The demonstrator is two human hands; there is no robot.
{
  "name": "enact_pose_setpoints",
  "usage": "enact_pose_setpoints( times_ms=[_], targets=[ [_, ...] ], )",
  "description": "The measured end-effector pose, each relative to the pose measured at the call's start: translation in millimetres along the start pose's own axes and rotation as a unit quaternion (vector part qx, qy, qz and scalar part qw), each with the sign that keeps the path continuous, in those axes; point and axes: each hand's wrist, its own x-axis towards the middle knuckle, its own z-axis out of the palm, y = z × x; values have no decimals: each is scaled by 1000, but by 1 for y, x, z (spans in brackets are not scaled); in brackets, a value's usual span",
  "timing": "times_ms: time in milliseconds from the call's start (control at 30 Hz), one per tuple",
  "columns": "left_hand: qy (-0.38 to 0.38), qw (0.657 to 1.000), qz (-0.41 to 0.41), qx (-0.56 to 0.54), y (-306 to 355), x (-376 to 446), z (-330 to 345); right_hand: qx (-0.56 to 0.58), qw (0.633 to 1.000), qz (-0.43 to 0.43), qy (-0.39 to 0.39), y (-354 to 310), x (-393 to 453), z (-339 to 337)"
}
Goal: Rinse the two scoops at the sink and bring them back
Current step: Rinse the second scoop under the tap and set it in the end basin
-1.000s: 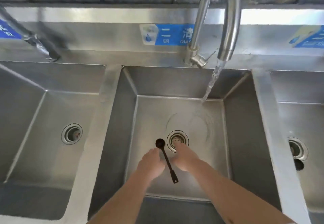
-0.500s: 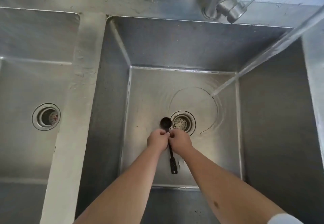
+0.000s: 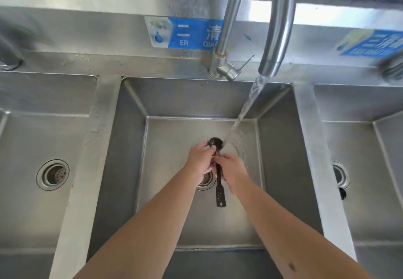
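A long black scoop [image 3: 219, 188] is held over the middle basin [image 3: 174, 104] of a steel sink. Its round bowl [image 3: 215, 142] points away from me and sits at the foot of the running water stream [image 3: 246, 106]. My left hand [image 3: 200, 158] grips the scoop just below the bowl. My right hand [image 3: 232, 169] holds the handle beside it, the two hands touching. The flat perforated handle end hangs free toward me. I see only one scoop clearly; whether a second lies against it cannot be told.
The tap spout [image 3: 279, 27] arches over the basin from the back ledge, its lever [image 3: 231, 71] to the left. Basins lie to the left [image 3: 52, 174] and right [image 3: 340, 175], each with a drain. The middle drain [image 3: 205, 182] is partly under my hands.
Both hands have lifted the scoop off the basin floor and carried its bowl forward to the water stream. The camera has tilted back up, showing the tap and the side basins again.
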Motion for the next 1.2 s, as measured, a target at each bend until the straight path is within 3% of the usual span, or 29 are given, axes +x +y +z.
enact_pose_setpoints(
  times_ms=[133, 367, 533, 700, 1067, 1200],
  targets=[
    [5, 1000, 3, -22, 19, -11, 19, -13, 1000, -19, 21, -20, -14, -19],
    [-12, 997, 7, -72, 32, -30, 33, -86, 995, -43, -13, -32, -35, -38],
    [18, 999, 24, -43, 37, -32, 44, 15, 995, -54, -84, -39, -59, -47],
    [75, 997, 18, -6, 41, -31, 52, 102, 988, 5, -119, -47, -80, -60],
    [28, 987, -31, -152, 61, -61, 64, 194, 967, 64, -155, -59, -93, -90],
    [20, 985, 4, -169, 77, -74, 52, 173, 970, 63, -158, -60, -91, -102]
  ],
)
